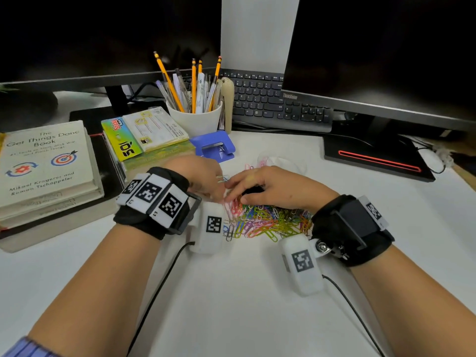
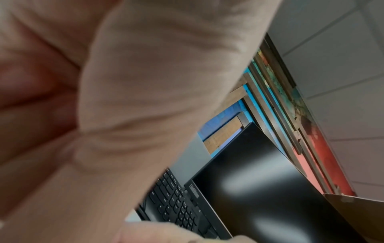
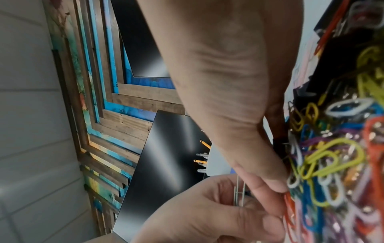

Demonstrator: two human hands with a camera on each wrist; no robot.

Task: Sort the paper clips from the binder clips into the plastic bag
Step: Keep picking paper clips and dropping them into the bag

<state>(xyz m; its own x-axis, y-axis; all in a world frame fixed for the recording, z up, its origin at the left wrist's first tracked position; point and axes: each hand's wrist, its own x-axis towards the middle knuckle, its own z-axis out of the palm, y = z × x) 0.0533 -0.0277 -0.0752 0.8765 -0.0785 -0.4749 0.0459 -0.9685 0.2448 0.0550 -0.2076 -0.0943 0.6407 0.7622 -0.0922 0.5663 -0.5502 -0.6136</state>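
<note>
A heap of coloured paper clips point(image 1: 265, 220) lies on the white desk between my wrists, close up in the right wrist view as paper clips point(image 3: 332, 156). Black binder clips point(image 1: 253, 189) show under my right hand; black binder clips point(image 3: 332, 49) also sit behind the heap. My left hand point(image 1: 219, 184) pinches a few paper clips point(image 1: 222, 179), and its curled fingers point(image 3: 207, 213) show wire clips point(image 3: 239, 192). My right hand point(image 1: 237, 193) lies over the heap, thumb tip point(image 3: 276, 184) touching clips. The clear plastic bag point(image 1: 280, 162) lies just beyond, pink clips inside. My left hand point(image 2: 124, 98) fills its wrist view.
A blue hole punch point(image 1: 215, 148) stands just beyond my left hand. Behind it are a white cup of pencils point(image 1: 195, 117), a keyboard point(image 1: 278, 104) and two monitors. Stacked books point(image 1: 46, 166) sit at the left, a monitor base point(image 1: 376, 158) at the right.
</note>
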